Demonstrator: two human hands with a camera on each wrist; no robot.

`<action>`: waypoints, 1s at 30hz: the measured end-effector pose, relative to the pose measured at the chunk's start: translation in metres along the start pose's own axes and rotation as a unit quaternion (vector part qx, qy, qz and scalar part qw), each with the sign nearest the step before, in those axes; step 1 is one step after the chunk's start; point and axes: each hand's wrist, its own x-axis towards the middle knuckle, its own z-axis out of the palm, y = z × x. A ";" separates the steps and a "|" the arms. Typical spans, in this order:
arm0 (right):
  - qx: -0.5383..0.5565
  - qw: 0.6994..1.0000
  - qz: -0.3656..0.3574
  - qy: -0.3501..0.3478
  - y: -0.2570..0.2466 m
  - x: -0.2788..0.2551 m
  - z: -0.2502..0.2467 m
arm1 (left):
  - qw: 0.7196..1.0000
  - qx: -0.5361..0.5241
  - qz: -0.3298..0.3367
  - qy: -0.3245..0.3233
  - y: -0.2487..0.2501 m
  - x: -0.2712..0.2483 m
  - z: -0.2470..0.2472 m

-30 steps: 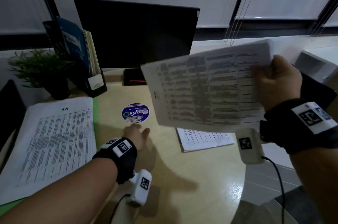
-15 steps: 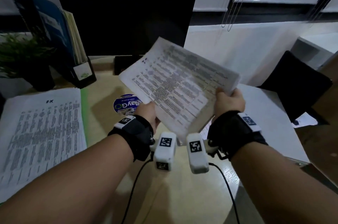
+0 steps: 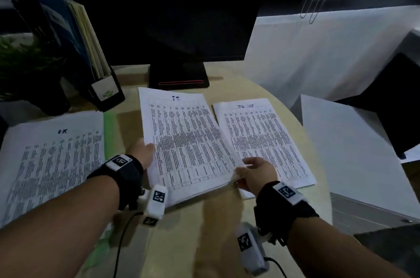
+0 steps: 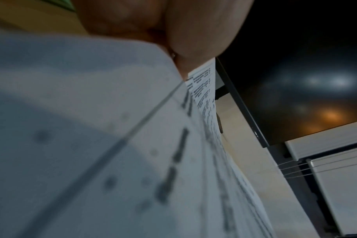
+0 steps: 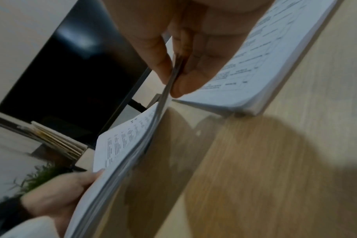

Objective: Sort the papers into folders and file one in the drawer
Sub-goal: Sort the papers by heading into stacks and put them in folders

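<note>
Middle stack: a sheaf of printed papers (image 3: 186, 139) headed "I.T." sits at the centre of the desk (image 3: 204, 232), its far edge just short of the monitor base (image 3: 179, 76); the right wrist view shows its near right corner lifted off the wood.
Left hand: the left hand (image 3: 142, 152) holds the sheaf at its left edge, thumb on top; the fingers beneath are hidden.
Right hand: the right hand (image 3: 255, 173) pinches the sheaf's near right corner between thumb and fingers (image 5: 163, 61).
Right stack: a stack headed "TASK LIST" (image 3: 263, 139) lies flat just beside the sheaf, their long edges touching or overlapping, I cannot tell which; its right edge runs close to the desk's curved right edge.
Left stack: a third stack (image 3: 52, 164) lies at the desk's left edge on a green folder (image 3: 110, 127), whose strip shows along its right side.
Open room: a bare strip of wood separates the green folder from the sheaf; the near edge of the desk below both wrists is bare wood.
Back left corner: a file holder (image 3: 68, 41) with upright folders stands beside a potted plant (image 3: 25, 68).
Back edge: the dark monitor (image 3: 170, 9) stands at its middle.
</note>
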 end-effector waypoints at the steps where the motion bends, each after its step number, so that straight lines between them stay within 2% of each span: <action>1: -0.039 0.999 0.000 -0.003 0.003 0.001 0.004 | 1.000 0.020 -0.004 -0.008 0.000 0.004 0.000; 8: -0.232 0.972 -0.027 -0.012 0.008 0.002 0.012 | 0.994 0.101 -0.003 -0.034 -0.005 0.019 0.006; 14: -0.275 0.960 -0.050 -0.015 0.008 -0.003 0.006 | 0.991 0.130 0.002 -0.044 -0.001 0.020 0.014; 17: -0.376 0.922 -0.087 -0.009 0.009 0.002 -0.006 | 0.990 0.133 -0.001 -0.039 0.001 0.020 0.017; 20: -0.489 0.859 -0.152 -0.003 0.014 0.011 -0.018 | 0.990 0.135 -0.004 -0.033 0.003 0.018 0.018; 23: -0.561 0.814 -0.141 -0.052 0.019 0.022 -0.030 | 0.990 0.140 -0.006 -0.029 0.005 0.017 0.019; 30: -0.592 0.788 -0.146 -0.084 0.019 0.046 -0.062 | 0.992 0.125 0.004 -0.010 0.019 0.008 0.041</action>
